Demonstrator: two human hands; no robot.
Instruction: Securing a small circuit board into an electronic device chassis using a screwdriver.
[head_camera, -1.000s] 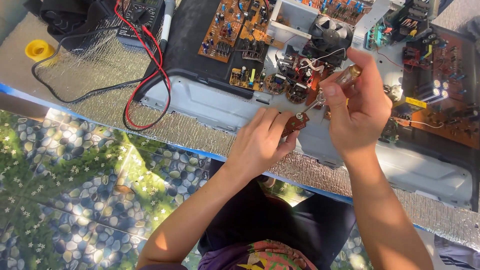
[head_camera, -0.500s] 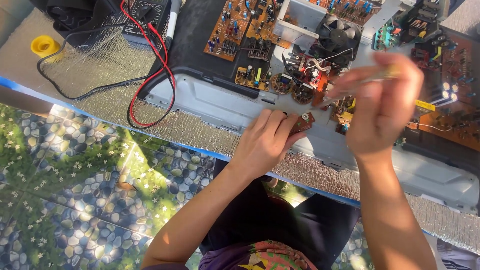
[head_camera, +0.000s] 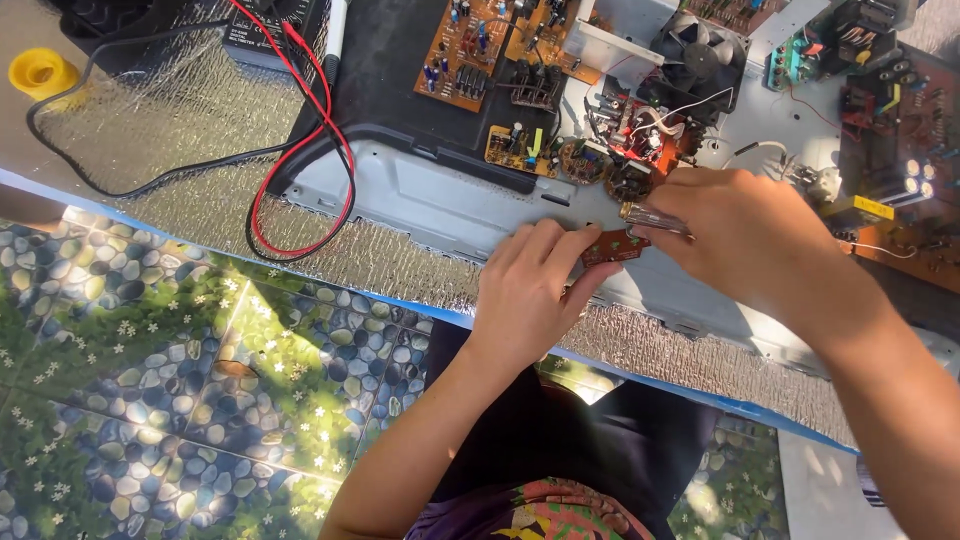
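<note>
My left hand pinches a small reddish-brown circuit board by its left end, over the grey metal chassis. My right hand grips a metal-tipped tool, its tip pointing left just above the small board. The two hands almost touch around the board. The tool's handle is hidden inside my fist.
Several orange circuit boards with components lie at the back, beside a black fan and more boards on the right. Red and black test leads loop on the left. A yellow roll sits far left. Pebble-patterned floor lies below the table.
My right hand has come down from near the far boards to the small board, bringing the tool tip against it. My left hand holds its place.
</note>
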